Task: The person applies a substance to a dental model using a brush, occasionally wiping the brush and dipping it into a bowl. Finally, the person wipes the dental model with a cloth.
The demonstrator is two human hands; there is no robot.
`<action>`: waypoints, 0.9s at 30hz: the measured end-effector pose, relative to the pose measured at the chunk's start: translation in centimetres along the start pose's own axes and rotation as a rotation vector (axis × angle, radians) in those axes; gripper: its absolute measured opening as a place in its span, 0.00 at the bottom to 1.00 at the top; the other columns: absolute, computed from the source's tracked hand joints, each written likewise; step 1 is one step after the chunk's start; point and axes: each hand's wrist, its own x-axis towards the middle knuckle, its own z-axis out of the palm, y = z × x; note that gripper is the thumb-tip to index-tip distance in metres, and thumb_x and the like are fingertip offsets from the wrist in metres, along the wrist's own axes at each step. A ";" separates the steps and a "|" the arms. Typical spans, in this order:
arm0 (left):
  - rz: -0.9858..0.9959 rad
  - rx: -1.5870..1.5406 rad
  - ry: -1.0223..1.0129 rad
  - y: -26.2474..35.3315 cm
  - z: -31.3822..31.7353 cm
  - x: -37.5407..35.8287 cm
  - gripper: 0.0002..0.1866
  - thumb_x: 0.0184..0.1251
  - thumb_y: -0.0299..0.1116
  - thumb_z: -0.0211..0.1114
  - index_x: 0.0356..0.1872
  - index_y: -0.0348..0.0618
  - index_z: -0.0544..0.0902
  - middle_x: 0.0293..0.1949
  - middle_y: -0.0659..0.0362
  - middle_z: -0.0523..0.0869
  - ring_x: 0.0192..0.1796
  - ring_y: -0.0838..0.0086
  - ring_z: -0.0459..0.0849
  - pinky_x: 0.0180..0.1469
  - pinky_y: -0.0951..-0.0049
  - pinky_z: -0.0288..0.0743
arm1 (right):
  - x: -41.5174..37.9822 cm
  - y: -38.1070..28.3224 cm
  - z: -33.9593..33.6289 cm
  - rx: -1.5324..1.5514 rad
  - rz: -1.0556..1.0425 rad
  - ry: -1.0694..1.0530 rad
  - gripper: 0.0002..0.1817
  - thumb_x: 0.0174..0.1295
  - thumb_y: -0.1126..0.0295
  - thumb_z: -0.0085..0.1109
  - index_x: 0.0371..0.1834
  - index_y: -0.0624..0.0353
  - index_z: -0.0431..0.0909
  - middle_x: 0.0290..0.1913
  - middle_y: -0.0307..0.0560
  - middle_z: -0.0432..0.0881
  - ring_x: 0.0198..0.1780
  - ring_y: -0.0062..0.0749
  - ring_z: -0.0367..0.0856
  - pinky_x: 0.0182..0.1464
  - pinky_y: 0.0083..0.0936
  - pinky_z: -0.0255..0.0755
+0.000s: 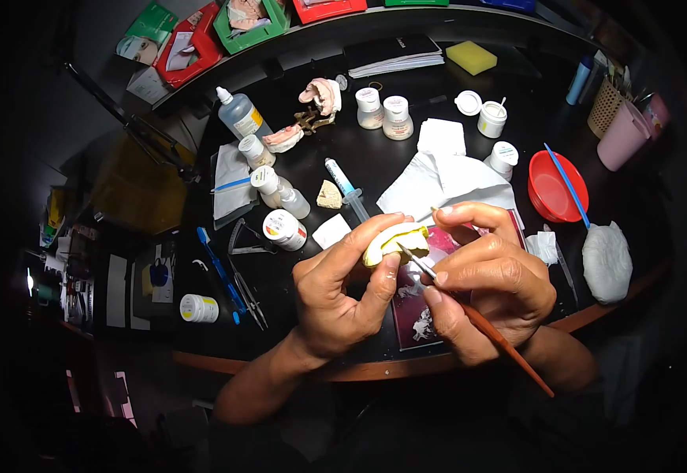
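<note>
My left hand (342, 285) pinches a small white and yellow dental cast (390, 243) between thumb and fingers, above the table's front part. In my right hand (497, 272) is a thin brush-like tool (505, 343) with a reddish-brown handle and a metal neck. Its pointed tip meets the cast's edge near my left thumb. A tiny yellowish bit shows by my right index fingertip; what it is I cannot make out. Beneath the hands lies a dark red board (406, 319) with white scraps on it, partly hidden.
Left of the hands are several jars (284, 229), a syringe (346, 189), tweezers (250, 301) and a blue toothbrush (221, 272). Behind stand a jaw model (323, 96) and white tissues (446, 177). A red bowl (548, 185) and a white pad (607, 264) sit to the right.
</note>
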 end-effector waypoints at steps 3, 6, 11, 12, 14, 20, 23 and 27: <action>0.034 0.021 -0.012 -0.1 0.1 0.0 0.20 0.76 0.19 0.65 0.66 0.27 0.81 0.55 0.45 0.91 0.51 0.72 0.91 0.52 0.76 0.85 | -0.3 -0.1 0.0 0.055 0.022 -0.006 0.11 0.48 0.84 0.70 0.35 0.62 0.84 0.31 0.44 0.87 0.54 0.54 0.87 0.59 0.45 0.80; 0.017 -0.015 -0.005 0.1 0.2 0.0 0.20 0.75 0.19 0.65 0.66 0.27 0.81 0.56 0.44 0.91 0.51 0.72 0.92 0.52 0.76 0.85 | -0.2 -0.4 0.0 0.060 -0.003 -0.069 0.11 0.49 0.85 0.68 0.36 0.64 0.82 0.29 0.48 0.84 0.60 0.57 0.82 0.69 0.60 0.77; 0.003 -0.021 0.011 0.1 0.2 0.0 0.21 0.74 0.19 0.65 0.66 0.26 0.81 0.55 0.44 0.91 0.51 0.73 0.92 0.51 0.77 0.85 | -0.3 -0.6 0.2 0.082 -0.016 -0.121 0.09 0.47 0.83 0.70 0.31 0.62 0.81 0.29 0.46 0.84 0.57 0.56 0.84 0.67 0.61 0.77; -0.004 -0.015 0.011 0.2 0.2 -0.1 0.21 0.74 0.19 0.65 0.66 0.26 0.81 0.55 0.44 0.91 0.51 0.73 0.92 0.51 0.77 0.85 | -0.3 -0.7 0.2 0.080 -0.014 -0.112 0.10 0.46 0.83 0.71 0.30 0.61 0.81 0.30 0.45 0.84 0.56 0.55 0.86 0.64 0.56 0.79; 0.001 -0.003 0.006 0.1 0.1 -0.2 0.21 0.74 0.19 0.66 0.66 0.26 0.82 0.54 0.44 0.92 0.51 0.72 0.92 0.51 0.76 0.85 | -0.3 -0.7 0.2 0.062 -0.019 -0.080 0.10 0.47 0.82 0.72 0.30 0.60 0.81 0.31 0.44 0.85 0.55 0.54 0.88 0.60 0.49 0.82; 0.047 0.045 -0.019 -0.1 0.1 -0.1 0.20 0.72 0.21 0.67 0.64 0.26 0.83 0.52 0.44 0.92 0.49 0.70 0.93 0.52 0.74 0.85 | -0.5 -0.1 0.8 -0.018 -0.040 0.020 0.10 0.49 0.82 0.73 0.31 0.61 0.81 0.31 0.44 0.85 0.54 0.51 0.89 0.51 0.37 0.82; 0.034 0.071 -0.031 0.0 -0.1 -0.1 0.20 0.72 0.21 0.66 0.64 0.26 0.83 0.51 0.44 0.92 0.49 0.69 0.93 0.52 0.73 0.85 | -0.5 0.0 0.9 -0.032 -0.050 0.025 0.10 0.49 0.83 0.73 0.31 0.61 0.81 0.32 0.45 0.85 0.54 0.51 0.88 0.50 0.37 0.83; 0.006 0.102 -0.065 0.4 -0.2 -0.1 0.21 0.74 0.23 0.65 0.65 0.24 0.81 0.49 0.47 0.92 0.49 0.73 0.90 0.53 0.75 0.82 | -0.7 -0.2 0.4 -0.023 -0.032 -0.040 0.12 0.49 0.86 0.72 0.35 0.64 0.81 0.33 0.49 0.85 0.59 0.53 0.83 0.60 0.48 0.88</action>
